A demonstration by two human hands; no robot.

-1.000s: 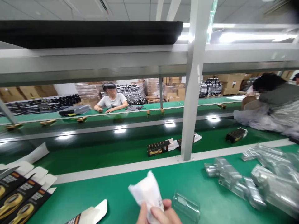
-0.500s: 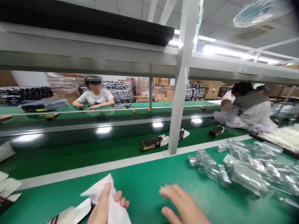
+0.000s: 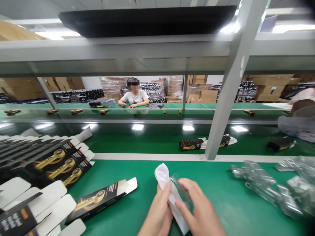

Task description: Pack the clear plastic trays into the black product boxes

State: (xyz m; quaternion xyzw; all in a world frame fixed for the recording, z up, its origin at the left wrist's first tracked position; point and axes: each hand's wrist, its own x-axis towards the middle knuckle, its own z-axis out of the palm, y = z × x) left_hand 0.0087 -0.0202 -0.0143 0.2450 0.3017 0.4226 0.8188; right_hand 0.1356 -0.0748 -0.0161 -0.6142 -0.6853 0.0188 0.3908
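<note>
Over the near green table (image 3: 137, 170) my left hand (image 3: 157, 214) grips a white folded insert (image 3: 163, 175) that sticks up from its fingers. My right hand (image 3: 198, 211) holds a small clear plastic tray (image 3: 179, 188) against that white piece, thumb and fingers closed round it. Both hands meet at the bottom middle of the head view. A flat black carton with a gold picture (image 3: 98, 198) lies just left of my hands.
Several flat black cartons (image 3: 49, 160) are stacked at the left. Clear plastic trays (image 3: 270, 183) are heaped at the right. A grey post (image 3: 226, 98) stands ahead, with packed boxes (image 3: 190, 144) on the conveyor behind it. One person sits across the line; another person's sleeve shows far right.
My right hand has picked up the clear tray and brought it against the white piece in my left hand. The camera has swung left, showing the carton stack.
</note>
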